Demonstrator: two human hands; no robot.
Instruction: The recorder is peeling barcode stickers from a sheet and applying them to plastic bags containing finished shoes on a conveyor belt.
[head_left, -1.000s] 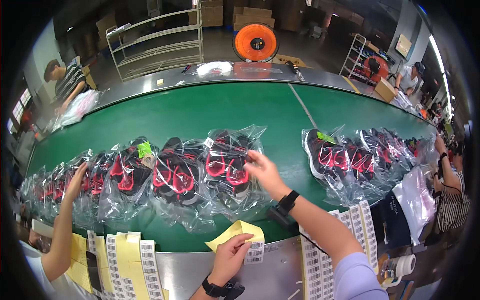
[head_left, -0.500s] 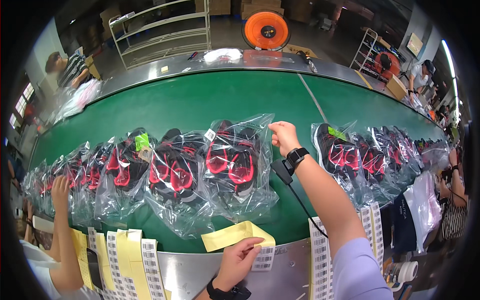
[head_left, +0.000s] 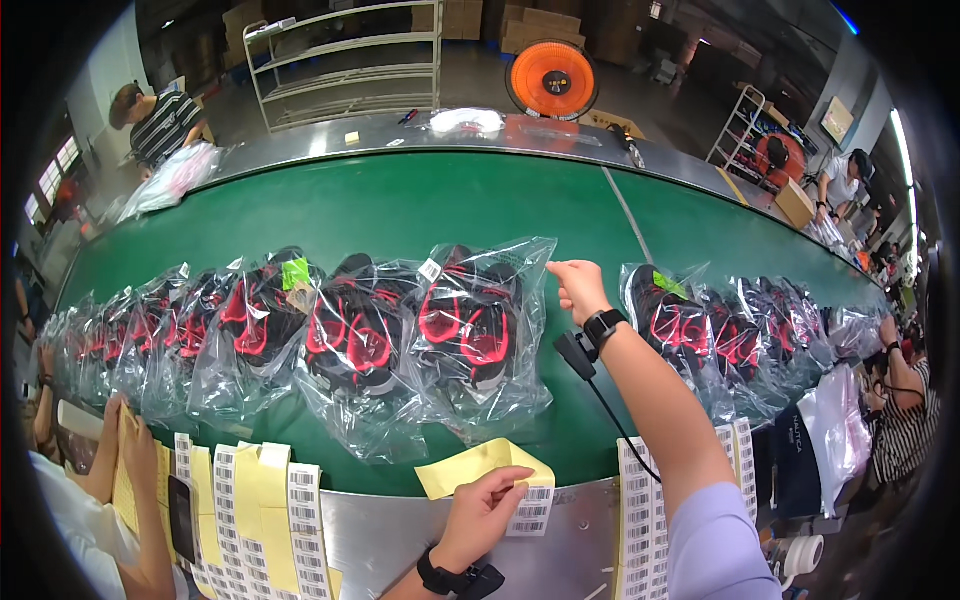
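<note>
My right hand (head_left: 582, 289) is closed in a pinch at the upper right edge of a clear plastic bag (head_left: 527, 385). Inside that bag lies a pair of black shoes with red trim (head_left: 484, 335), and a small white tag (head_left: 430, 270) shows at its upper left. I cannot make out whether a label is also between those fingertips. Lower down, over the metal edge, my left hand (head_left: 484, 512) grips a barcode label strip (head_left: 531, 511), whose yellow backing (head_left: 470, 466) curls away over the green belt. Each wrist wears a black strap; a cable runs from the right one.
More bagged shoes (head_left: 365, 335) line the green belt (head_left: 440, 200) on both sides. Label sheets (head_left: 305, 500) hang over the near metal edge, with a phone (head_left: 182, 518) among them. Co-workers sit left and right. An orange fan (head_left: 553, 80) and rack (head_left: 345, 62) stand beyond.
The view has shifted slightly. My two hands keep nearly the same places and grips. The co-worker at the near left has brought a hand down from the bagged shoes to yellow label sheets.
</note>
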